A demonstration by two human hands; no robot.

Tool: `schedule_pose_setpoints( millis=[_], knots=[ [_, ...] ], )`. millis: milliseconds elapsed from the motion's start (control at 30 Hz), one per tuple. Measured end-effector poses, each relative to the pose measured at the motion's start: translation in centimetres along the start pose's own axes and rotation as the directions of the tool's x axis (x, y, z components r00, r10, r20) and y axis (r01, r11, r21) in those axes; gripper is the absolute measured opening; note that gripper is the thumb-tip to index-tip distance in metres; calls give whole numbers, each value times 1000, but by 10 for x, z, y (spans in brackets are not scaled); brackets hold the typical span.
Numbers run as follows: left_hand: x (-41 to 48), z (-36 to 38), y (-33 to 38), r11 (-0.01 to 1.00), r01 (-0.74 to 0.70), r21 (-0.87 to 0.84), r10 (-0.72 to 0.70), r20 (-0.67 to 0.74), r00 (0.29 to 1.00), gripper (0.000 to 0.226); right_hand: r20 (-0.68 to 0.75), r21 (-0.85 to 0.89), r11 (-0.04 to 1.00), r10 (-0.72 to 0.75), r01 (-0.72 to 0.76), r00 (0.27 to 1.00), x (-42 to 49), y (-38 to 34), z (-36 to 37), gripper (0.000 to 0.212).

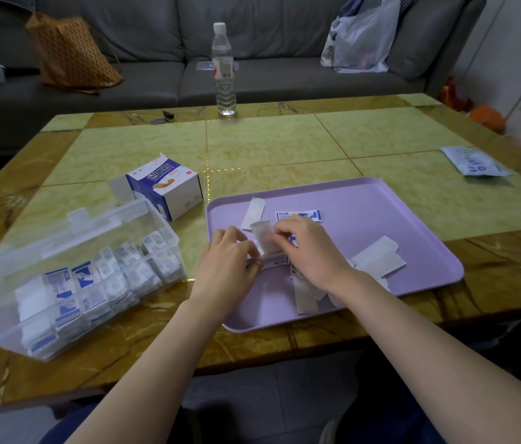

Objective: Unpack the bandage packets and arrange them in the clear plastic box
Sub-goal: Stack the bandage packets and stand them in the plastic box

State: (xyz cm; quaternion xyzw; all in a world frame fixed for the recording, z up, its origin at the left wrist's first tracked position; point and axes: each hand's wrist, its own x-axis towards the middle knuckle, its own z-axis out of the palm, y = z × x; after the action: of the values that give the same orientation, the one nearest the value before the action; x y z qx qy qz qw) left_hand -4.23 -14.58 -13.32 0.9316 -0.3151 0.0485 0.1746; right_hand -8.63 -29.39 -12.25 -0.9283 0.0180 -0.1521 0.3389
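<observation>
Over the purple tray [381, 219] my left hand [230, 261] and my right hand [307, 248] meet, both pinching a pale bandage packet [264, 237] held upright between the fingertips. More packets lie on the tray: a blue-and-white one [299, 215] behind my right hand and several white ones [377, 259] to its right. The clear plastic box [70, 283] stands open at the left with rows of blue-and-white packets inside. A blue-and-white bandage carton [169, 187] lies open behind the box.
A water bottle [223, 68] stands at the table's far edge. A pale blue pouch [473, 161] lies at the right side of the table. Small dark objects [163, 117] rest near the far left. A grey sofa with bags is behind the table.
</observation>
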Motion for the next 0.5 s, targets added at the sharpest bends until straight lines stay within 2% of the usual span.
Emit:
schedule_pose_setpoints(
  millis=[67,167,233,367,500],
  knots=[
    [1,0,1,1000,17,12,-17,-17,1000,22,-106,16,999,45,-43,993,1,2,-5,17],
    [3,-2,3,996,84,0,-84,-32,996,14,-252,31,995,98,-93,963,1,4,-13,21],
    [3,-4,4,988,144,-48,-146,-45,988,11,-311,82,989,145,-125,939,1,5,-17,21],
    [3,-5,2,941,233,-247,-257,-70,964,13,-275,254,941,291,-223,916,1,4,-18,17],
    [3,-5,6,920,220,-324,-254,-65,965,12,-265,210,959,243,-190,933,-3,1,-13,19]
  ],
)
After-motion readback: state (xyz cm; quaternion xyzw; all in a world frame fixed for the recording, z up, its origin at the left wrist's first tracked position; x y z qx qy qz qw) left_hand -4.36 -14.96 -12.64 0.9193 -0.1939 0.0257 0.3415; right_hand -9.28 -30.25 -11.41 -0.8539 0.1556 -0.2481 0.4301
